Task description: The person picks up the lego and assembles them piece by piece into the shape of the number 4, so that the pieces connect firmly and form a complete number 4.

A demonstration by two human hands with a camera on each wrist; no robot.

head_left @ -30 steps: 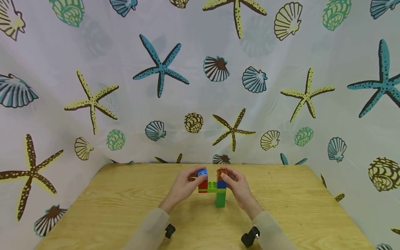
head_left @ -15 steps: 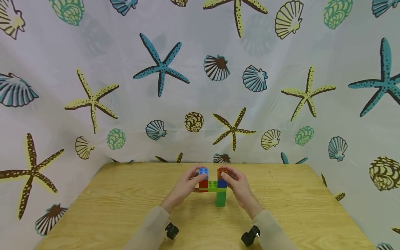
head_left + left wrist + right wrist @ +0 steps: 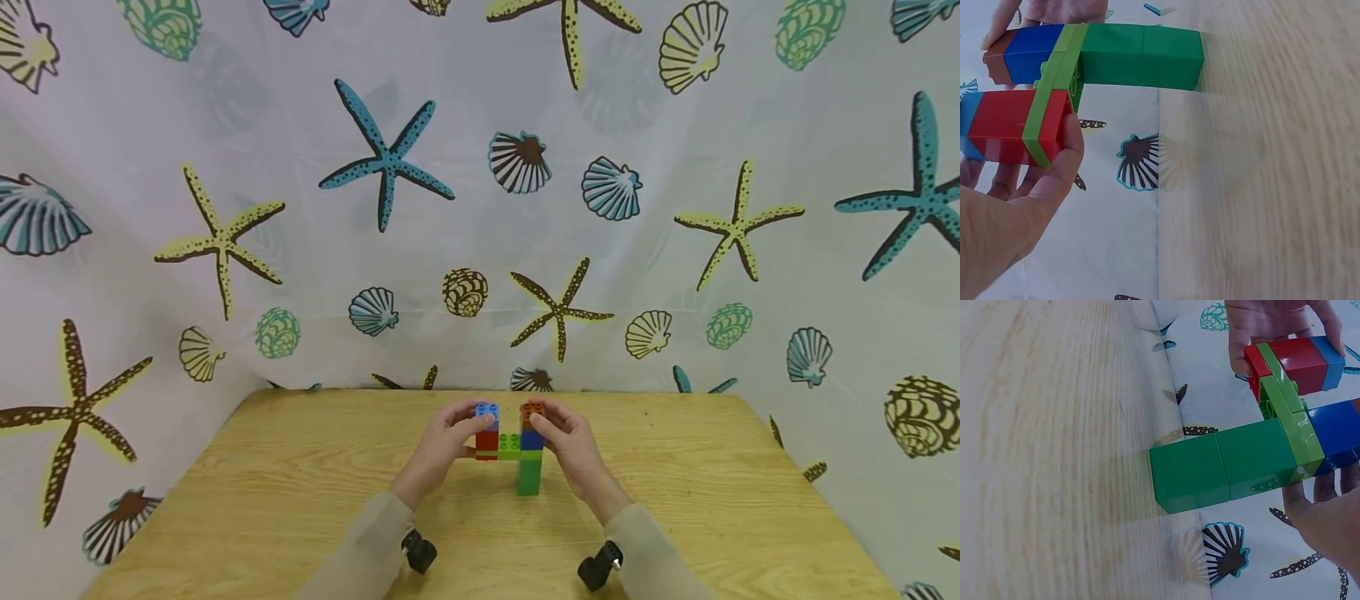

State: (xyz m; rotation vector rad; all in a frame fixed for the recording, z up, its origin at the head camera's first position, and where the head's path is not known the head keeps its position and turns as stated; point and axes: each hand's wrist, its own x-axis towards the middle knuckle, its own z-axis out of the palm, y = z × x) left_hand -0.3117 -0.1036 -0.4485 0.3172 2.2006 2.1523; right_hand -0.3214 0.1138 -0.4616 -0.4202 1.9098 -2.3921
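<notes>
A toy brick structure stands upright on the table, its two columns joined by lime green bricks (image 3: 509, 445). Dark green bricks (image 3: 1222, 469) form the foot of the right column, under a blue brick (image 3: 532, 442) and a brown brick (image 3: 532, 409). The shorter left column hangs above the table: a light blue brick (image 3: 487, 409) tops a red brick (image 3: 1004, 125), and a thin red brick (image 3: 1055, 128) is lowest. My left hand (image 3: 437, 446) grips this column, one finger at its underside. With thumb and fingers, my right hand (image 3: 576, 446) holds the right column near its top.
The wooden table (image 3: 300, 492) reaches back to a white curtain (image 3: 450, 242) printed with shells and starfish, which also hangs along both sides. A small black camera sits at the left wrist (image 3: 418, 552), another at the right wrist (image 3: 598, 567).
My left hand has shifted slightly, and a lower finger now shows beside the bottom of the left column. My right hand and the structure stay nearly still.
</notes>
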